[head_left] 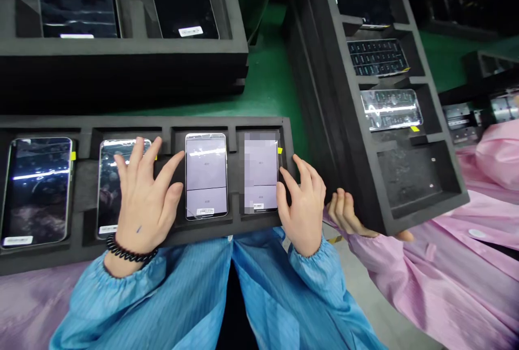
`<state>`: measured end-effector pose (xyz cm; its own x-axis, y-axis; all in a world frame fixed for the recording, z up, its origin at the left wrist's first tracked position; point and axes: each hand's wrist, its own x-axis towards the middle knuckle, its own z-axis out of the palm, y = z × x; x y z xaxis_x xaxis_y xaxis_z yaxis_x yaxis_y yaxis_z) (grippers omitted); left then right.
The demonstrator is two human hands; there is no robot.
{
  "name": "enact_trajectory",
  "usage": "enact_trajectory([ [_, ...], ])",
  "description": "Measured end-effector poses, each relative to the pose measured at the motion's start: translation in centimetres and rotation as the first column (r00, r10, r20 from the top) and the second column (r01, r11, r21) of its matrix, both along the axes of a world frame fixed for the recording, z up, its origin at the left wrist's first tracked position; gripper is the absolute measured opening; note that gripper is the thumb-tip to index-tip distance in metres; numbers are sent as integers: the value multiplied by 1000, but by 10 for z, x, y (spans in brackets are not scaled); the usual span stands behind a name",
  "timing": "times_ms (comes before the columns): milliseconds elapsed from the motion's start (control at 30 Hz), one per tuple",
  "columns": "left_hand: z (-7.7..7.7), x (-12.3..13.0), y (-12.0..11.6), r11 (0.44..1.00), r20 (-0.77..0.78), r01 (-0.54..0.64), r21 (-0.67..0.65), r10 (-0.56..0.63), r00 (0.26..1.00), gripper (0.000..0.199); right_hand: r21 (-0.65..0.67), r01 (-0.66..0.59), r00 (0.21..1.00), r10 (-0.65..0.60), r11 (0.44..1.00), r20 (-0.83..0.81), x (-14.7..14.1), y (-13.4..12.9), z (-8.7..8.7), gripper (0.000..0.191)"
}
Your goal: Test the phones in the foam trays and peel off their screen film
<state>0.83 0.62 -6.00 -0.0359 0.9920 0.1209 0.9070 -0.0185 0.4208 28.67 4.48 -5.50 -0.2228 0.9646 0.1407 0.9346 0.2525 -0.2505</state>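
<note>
The right hand [303, 206], fingers loosely bent and gripping nothing visible, is nearer the lit smartphone [265, 165] lying lengthwise away from the wearer just to its left in the black foam tray [235, 121], while the left hand [142, 204] spreads empty over a dark-screened smartphone [107, 187].

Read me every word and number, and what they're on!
None can be read.
Left lit phone: screen text, label, too small.
Right lit phone: same.
Far-left phone: label too blurred.
Phone under left hand: label too blurred.
Back phones: labels too blurred.
Right tray phones: unreadable marks.
</note>
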Motion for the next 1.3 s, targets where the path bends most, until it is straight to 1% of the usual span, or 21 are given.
enact_trajectory([
  [67,1,0,0,1000,9,-2,-6,2,1000,54,-18,-4,1000,4,1000,-17,0,0,-2,30],
  [300,0,-1,0,999,4,10,-33,-10,1000,58,-53,-38,988,29,998,-152,0,4,-10,33],
  [433,-3,0,-2,1000,-11,-4,5,4,1000,56,-97,-65,985,48,993,-167,1,2,-14,39],
  [567,-2,1,-2,999,-2,7,-43,-7,1000,50,-118,-80,980,56,990,-192,2,4,-14,39],
  [700,2,0,1,999,38,9,-48,-7,999,49,-104,-80,978,58,991,-202,1,10,-13,37],
  [833,6,-1,3,996,46,11,-89,-7,999,49,-109,-78,978,55,991,-199,0,13,-14,38],
  [900,8,0,4,988,60,17,-151,-8,998,52,-127,-68,977,40,990,-207,0,13,-15,39],
  [1033,10,1,6,966,64,24,-258,-8,998,65,-193,-69,967,18,979,-254,4,12,-15,42],
  [1200,6,-1,7,966,64,65,-249,-51,997,88,-286,-131,945,32,949,-326,9,13,-12,55],
  [1233,6,-2,6,966,78,71,-248,-53,996,89,-288,-133,946,35,948,-322,9,13,-12,57],
  [1300,5,-3,6,966,109,75,-248,-50,993,84,-270,-131,957,51,954,-285,7,13,-11,61],
])
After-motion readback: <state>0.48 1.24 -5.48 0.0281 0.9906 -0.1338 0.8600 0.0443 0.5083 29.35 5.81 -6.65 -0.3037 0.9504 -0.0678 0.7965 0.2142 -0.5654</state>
